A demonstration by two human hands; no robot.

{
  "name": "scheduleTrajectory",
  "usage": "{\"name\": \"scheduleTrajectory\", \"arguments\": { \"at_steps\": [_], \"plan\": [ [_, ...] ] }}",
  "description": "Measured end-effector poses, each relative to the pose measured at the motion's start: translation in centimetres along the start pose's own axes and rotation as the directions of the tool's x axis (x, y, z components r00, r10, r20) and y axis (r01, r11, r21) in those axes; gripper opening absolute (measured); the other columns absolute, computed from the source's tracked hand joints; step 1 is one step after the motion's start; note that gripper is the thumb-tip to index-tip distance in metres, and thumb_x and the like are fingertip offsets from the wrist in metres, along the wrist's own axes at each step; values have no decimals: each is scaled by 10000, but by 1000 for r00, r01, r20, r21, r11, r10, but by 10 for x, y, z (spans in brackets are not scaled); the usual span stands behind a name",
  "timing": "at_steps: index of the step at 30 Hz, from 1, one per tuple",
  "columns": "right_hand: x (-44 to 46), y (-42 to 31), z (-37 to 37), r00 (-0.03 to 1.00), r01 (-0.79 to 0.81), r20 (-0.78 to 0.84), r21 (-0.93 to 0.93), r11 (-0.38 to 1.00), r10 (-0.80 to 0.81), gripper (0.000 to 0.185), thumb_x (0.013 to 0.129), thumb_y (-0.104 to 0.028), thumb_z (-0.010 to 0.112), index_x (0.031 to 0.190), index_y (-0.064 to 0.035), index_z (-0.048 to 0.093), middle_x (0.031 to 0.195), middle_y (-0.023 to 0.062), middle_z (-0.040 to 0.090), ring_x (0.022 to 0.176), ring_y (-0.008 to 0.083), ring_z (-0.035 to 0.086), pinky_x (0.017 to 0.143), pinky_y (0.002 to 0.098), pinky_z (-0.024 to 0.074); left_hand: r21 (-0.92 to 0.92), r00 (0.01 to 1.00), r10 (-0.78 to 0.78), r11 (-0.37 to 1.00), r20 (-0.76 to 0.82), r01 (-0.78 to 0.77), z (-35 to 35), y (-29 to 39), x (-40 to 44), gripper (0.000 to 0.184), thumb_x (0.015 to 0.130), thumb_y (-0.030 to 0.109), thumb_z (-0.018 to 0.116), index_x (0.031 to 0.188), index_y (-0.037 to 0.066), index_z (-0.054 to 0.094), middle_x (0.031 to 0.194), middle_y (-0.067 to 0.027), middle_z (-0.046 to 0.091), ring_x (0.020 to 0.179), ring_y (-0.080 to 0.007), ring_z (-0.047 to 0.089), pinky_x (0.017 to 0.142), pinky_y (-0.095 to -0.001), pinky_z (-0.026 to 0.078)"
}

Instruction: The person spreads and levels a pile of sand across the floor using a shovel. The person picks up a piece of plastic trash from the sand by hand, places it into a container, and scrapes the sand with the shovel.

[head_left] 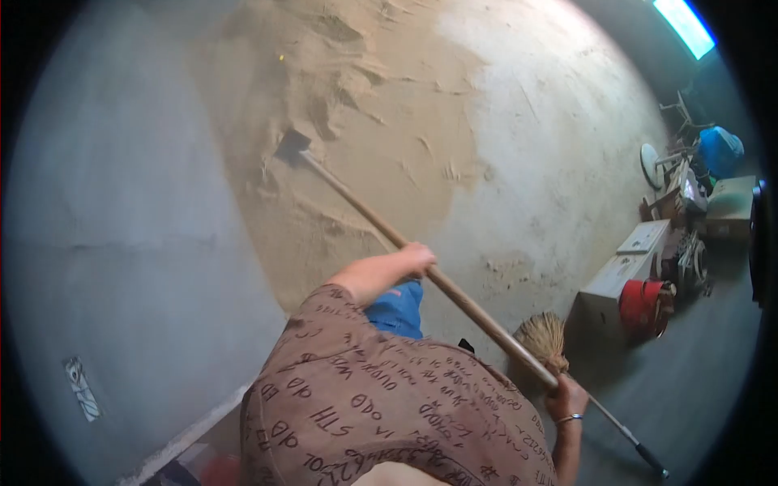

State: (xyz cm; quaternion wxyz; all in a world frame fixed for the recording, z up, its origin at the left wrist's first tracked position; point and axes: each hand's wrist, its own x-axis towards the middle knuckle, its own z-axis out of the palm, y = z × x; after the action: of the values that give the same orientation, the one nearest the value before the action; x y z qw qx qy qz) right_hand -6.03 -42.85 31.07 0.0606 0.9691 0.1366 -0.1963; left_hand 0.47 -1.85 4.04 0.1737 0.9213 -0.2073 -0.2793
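A long-handled shovel (466, 304) runs diagonally across the view, its dark square blade (293, 146) resting on the sand (381, 113). Around the middle of the wooden shaft my left hand (417, 257) is closed. My right hand (567, 398), with a band at the wrist, grips the shaft near its lower-right end. Close to that hand is a straw broom (541, 338), bristles up in the picture; a thin stick with a black end (652, 462) shows beyond the hand, seemingly the broom's handle.
A grey wall (121, 186) borders the sand on the left, with an electrical box (81, 389) set in it. White boxes (624, 267), a red bucket-like thing (644, 308), a white fan-like stand (651, 166), a blue bag (720, 151) and a carton (731, 208) stand along the right.
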Motion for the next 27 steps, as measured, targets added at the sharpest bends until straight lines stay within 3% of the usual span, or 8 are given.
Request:
{"name": "scheduleTrajectory", "arguments": {
  "at_steps": [5,10,15,18,20,22,24,27],
  "plan": [
    [-161,109,5,871,-471,13,-263,842,492,235,528,10,561,738,-90,531,785,100,549,765,306,531,654,386,438,-136,965,251,961,74,-239,41,206,12,212,598,150,555,809,132,576,770,-96,584,770,-270,565,615,-380,451],
    [-365,211,-18,712,-667,-41,-350,657,701,273,486,72,576,727,-42,518,786,96,524,802,271,509,690,359,422,-255,819,574,790,-13,-558,74,409,-17,200,584,183,566,768,105,552,707,-114,573,706,-295,563,589,-407,444],
    [-545,289,-60,638,-756,-181,-331,564,749,256,501,129,476,720,-2,478,758,132,493,803,313,490,727,352,398,-354,755,655,713,29,-606,98,554,-56,176,575,154,553,744,122,590,739,-105,582,730,-275,570,616,-384,454],
    [-571,268,-69,767,-641,-334,-386,663,547,280,526,144,460,764,2,496,781,127,503,813,299,498,751,339,394,-395,737,671,701,84,-593,117,586,-66,158,583,139,548,734,123,593,747,-103,584,744,-272,569,623,-382,454],
    [-571,268,-65,635,-742,-125,-374,556,763,277,552,113,520,797,-17,517,808,125,520,803,271,513,750,332,405,-404,737,665,711,122,-575,130,587,-68,149,602,139,545,745,122,585,757,-104,582,751,-276,566,628,-387,451],
    [-578,273,-5,581,-802,-117,-253,542,805,263,545,79,577,778,-31,523,804,123,528,790,270,520,726,337,419,-380,744,653,729,140,-569,156,553,-73,146,634,148,542,776,121,567,771,-109,579,754,-286,561,633,-398,444],
    [-513,199,19,715,-671,-74,-354,652,695,272,495,39,648,724,-46,530,778,112,543,773,272,527,675,349,435,-333,785,587,794,200,-508,174,500,-72,168,637,130,539,798,133,587,805,-99,585,783,-269,563,655,-377,449],
    [-427,117,65,761,-581,132,-297,758,635,254,478,-4,670,689,-83,552,714,96,568,717,275,551,649,355,446,-231,846,462,883,265,-410,194,389,-76,221,654,134,551,872,137,581,824,-102,585,817,-265,560,676,-378,450]
  ]
}}
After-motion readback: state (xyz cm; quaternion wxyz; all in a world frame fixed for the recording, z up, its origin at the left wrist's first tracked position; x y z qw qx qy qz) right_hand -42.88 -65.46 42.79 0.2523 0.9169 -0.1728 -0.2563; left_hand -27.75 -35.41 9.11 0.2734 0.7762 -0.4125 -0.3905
